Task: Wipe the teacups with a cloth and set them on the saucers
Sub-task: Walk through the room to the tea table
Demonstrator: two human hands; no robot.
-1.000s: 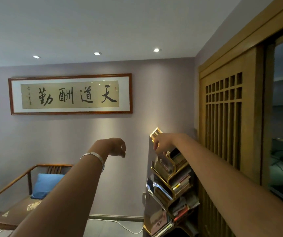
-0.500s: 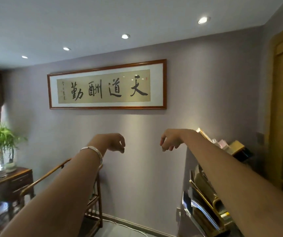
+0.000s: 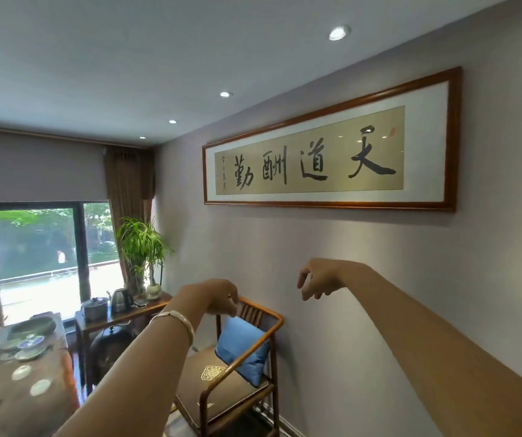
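Observation:
Both arms are stretched out in front of me at chest height. My left hand [image 3: 218, 297], with a silver bangle on the wrist, hangs with loosely curled fingers and holds nothing. My right hand [image 3: 316, 282] droops the same way, empty. At the far lower left, the wooden tea table [image 3: 17, 405] carries small white teacups [image 3: 40, 387], another white cup [image 3: 21, 372] and a blue-and-white lidded bowl on a saucer [image 3: 30, 347]. No cloth shows. Both hands are well to the right of the table.
A wooden armchair [image 3: 237, 367] with a blue cushion [image 3: 244, 348] stands against the wall below my hands. A side table [image 3: 121, 313] holds a kettle [image 3: 120, 296], pot and potted plant [image 3: 141, 244]. A framed calligraphy scroll [image 3: 329, 152] hangs above. Window at left.
The view has swung left: bookshelf and lattice door are gone, and the window, side table and tea table have come into sight. Both arms stay outstretched with hands empty.

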